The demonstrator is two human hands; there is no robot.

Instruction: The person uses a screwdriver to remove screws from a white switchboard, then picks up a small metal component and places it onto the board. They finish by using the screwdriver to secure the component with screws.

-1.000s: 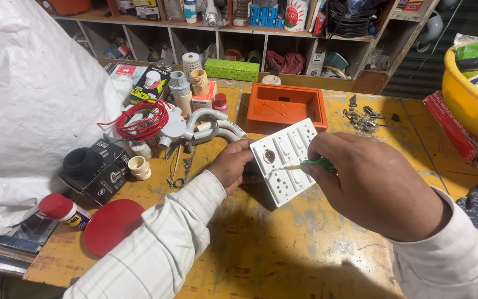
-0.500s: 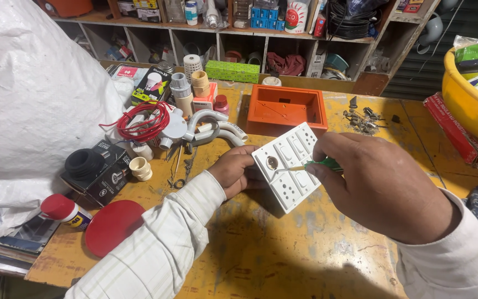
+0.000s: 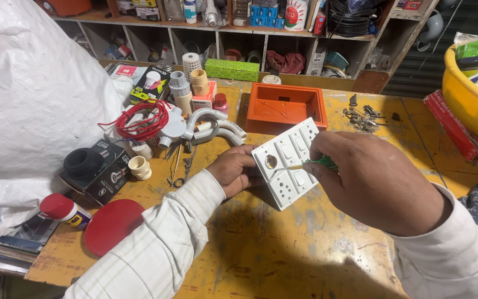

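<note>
A white switch plate (image 3: 290, 163) with several switches and sockets stands tilted on the yellow workbench (image 3: 283, 249). My left hand (image 3: 238, 171) grips its left edge from behind. My right hand (image 3: 373, 180) holds a green-handled screwdriver (image 3: 317, 164), and its thin shaft points left at a round hole near the plate's upper left corner. An open orange plastic box (image 3: 284, 106) lies just behind the plate.
White pipe bends (image 3: 212, 124), a red wire coil (image 3: 138, 123), black boxes (image 3: 96, 169), a red lid (image 3: 112, 224) and a glue bottle (image 3: 62, 209) crowd the left. Loose screws (image 3: 360, 117) lie back right. A yellow tub (image 3: 471, 97) stands far right; shelves run behind.
The plate has tilted slightly and both hands have shifted a little left; the screwdriver tip stays at the round hole.
</note>
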